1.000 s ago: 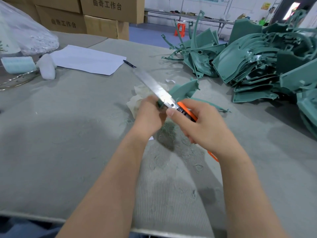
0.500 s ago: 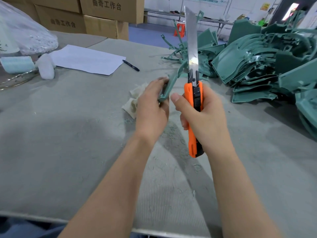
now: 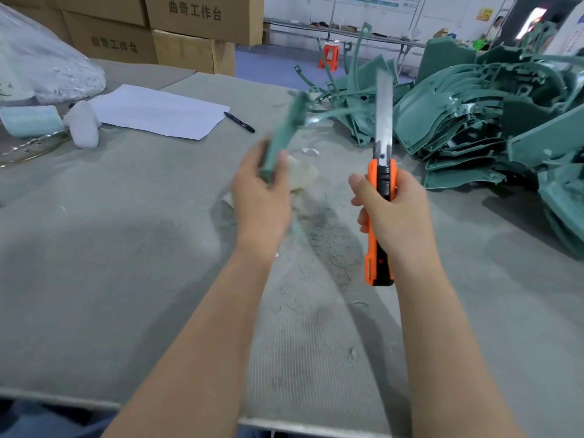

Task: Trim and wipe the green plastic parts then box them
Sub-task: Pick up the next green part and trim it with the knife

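My left hand (image 3: pixel 260 197) grips a curved green plastic part (image 3: pixel 282 134) by its lower end, and the part rises up and to the right, blurred by motion. My right hand (image 3: pixel 396 213) holds an orange utility knife (image 3: pixel 379 222) upright, its long blade (image 3: pixel 384 112) extended and pointing away from me. Knife and part are apart, with a gap between them. A pale wiping cloth (image 3: pixel 301 177) lies on the grey table (image 3: pixel 110 248) just beyond my left hand. Green shavings (image 3: pixel 328 245) are scattered between my hands.
A large heap of green plastic parts (image 3: pixel 480 121) fills the right side of the table. White paper (image 3: pixel 158 110) and a black pen (image 3: pixel 239 122) lie at the back left, near a plastic bag (image 3: pixel 44 71) and foam pieces (image 3: pixel 82 128). Cardboard boxes (image 3: pixel 189 26) stand behind.
My hands have drawn apart: the left moved left with the green part, the right moved right with the knife. One second ago the blade lay against the part.
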Demonstrator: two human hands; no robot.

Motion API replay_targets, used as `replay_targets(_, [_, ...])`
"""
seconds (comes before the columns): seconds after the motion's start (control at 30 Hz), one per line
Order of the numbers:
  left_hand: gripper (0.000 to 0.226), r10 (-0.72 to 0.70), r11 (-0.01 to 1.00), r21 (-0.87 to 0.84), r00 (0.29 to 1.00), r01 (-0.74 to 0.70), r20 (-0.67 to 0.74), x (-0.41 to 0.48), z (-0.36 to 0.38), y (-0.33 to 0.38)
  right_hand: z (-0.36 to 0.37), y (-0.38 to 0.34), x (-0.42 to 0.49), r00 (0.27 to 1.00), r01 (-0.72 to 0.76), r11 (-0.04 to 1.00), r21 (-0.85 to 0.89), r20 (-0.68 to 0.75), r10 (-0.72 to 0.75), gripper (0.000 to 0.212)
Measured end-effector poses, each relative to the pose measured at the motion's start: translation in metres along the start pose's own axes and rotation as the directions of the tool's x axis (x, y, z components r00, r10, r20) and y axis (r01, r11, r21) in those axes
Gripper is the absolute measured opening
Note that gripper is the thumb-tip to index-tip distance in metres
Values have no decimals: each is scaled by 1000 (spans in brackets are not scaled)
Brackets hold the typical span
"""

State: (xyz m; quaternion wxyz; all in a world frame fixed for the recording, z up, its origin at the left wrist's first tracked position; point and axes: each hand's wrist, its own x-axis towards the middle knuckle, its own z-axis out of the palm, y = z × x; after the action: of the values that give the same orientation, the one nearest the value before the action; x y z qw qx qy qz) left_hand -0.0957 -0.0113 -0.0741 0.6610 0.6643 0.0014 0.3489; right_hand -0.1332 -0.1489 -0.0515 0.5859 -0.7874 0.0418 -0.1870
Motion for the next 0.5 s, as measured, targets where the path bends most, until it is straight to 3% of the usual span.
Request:
replay_targets(0.03, [22, -163, 970, -193, 984, 148, -69, 7, -4, 1, -4, 4, 4, 999, -33, 996, -80, 19, 35, 24])
replay_targets(0.07, [23, -322, 854, -443, 946, 274, -34, 13, -10, 4, -7, 7, 6, 996, -63, 987, -150, 53, 72, 25])
replay_targets(0.1, [25, -421, 660, -663, 905, 353, 63, 18, -16, 6, -8, 10, 8, 990, -84, 974, -209, 96, 106, 24])
replay_targets(0.13, [25, -462, 473, -794, 875, 383, 147, 22, -21, 6, -9, 12, 9, 981, -91, 962, -257, 143, 131, 21])
replay_targets(0.2, [16, -471, 246, -870, 837, 427, 277, 25, -27, 5, -6, 14, 8, 961, -73, 950, -303, 232, 148, 16])
replay_targets(0.27, [14, -433, 193, -821, 797, 537, 420, 21, -25, 9, -2, 13, 5, 946, -39, 961, -275, 299, 124, 11])
replay_targets(0.4, [30, -330, 246, -609, 656, 754, 679, 5, -13, 15, 5, 7, 1, 933, -22, 989, -146, 352, 73, 15])
replay_targets(0.5, [40, -250, 266, -523, 582, 810, 774, -2, -7, 16, 6, 5, -2, 918, 50, 985, -166, 395, 20, 19])
